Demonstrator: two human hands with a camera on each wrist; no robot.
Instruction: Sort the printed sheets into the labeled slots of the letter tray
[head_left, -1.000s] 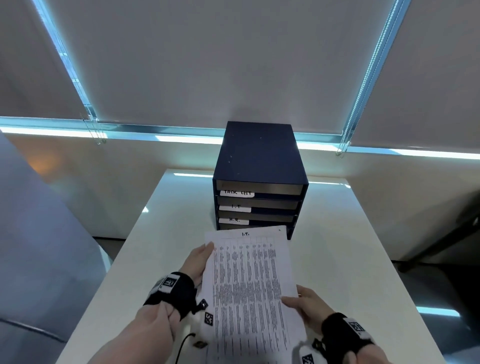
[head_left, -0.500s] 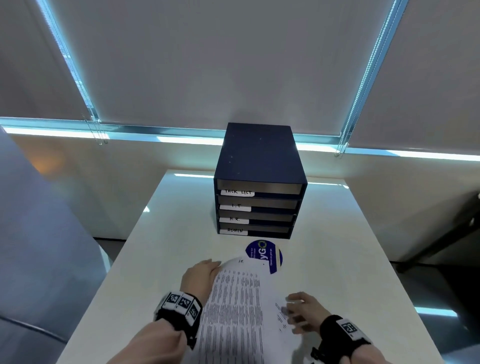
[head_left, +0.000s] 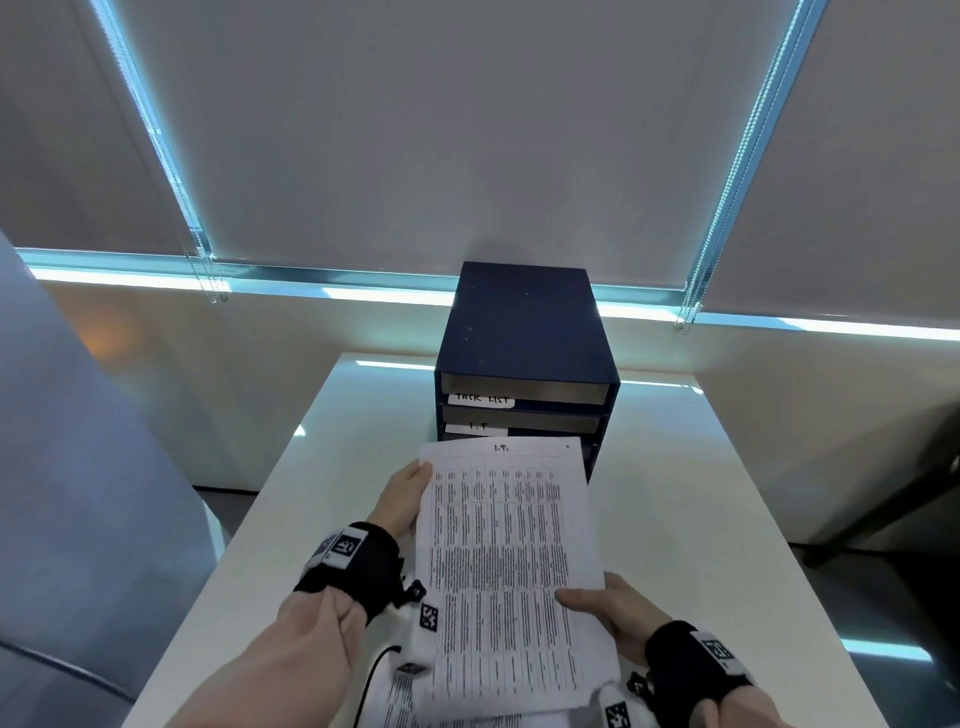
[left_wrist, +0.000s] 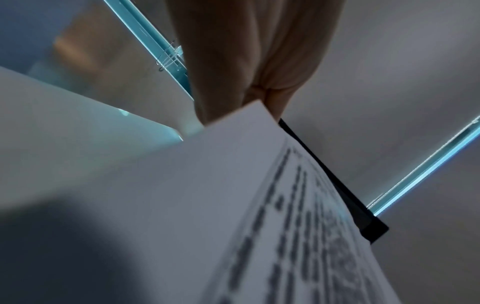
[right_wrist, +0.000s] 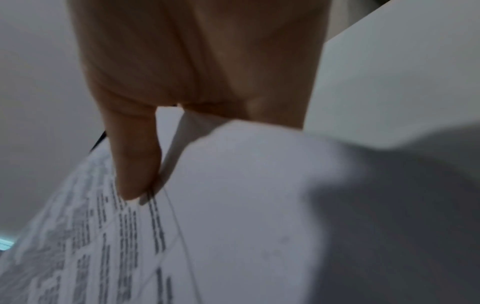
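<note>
Since half a second ago, both hands have lifted a printed sheet (head_left: 511, 566) off the table (head_left: 701, 519); it now stands tilted up in front of the letter tray (head_left: 524, 343) and hides the two lower slots and the blue round sticker that showed before.

From the head view, the left hand (head_left: 402, 501) holds the sheet's left edge near the top, and the right hand (head_left: 605, 608) holds the right edge lower down, thumb on the print. The heading reads something like "I.T.", and the tray's second label (head_left: 475, 427) looks the same. More sheets (head_left: 467, 719) lie under it at the near edge. The risk here is the wrong slot — the openings are close together and the sheet itself covers the lower ones.

In the left wrist view, the left fingers (left_wrist: 249, 61) are curled behind the paper's corner, gripping it. The paper bends, so a soft leading edge may catch on a shelf lip and crumple.

In the right wrist view, the thumb (right_wrist: 135, 156) pinches the sheet against the fingers below. I cannot tell if one sheet or two are pinched — a second one could travel along unseen.
</note>
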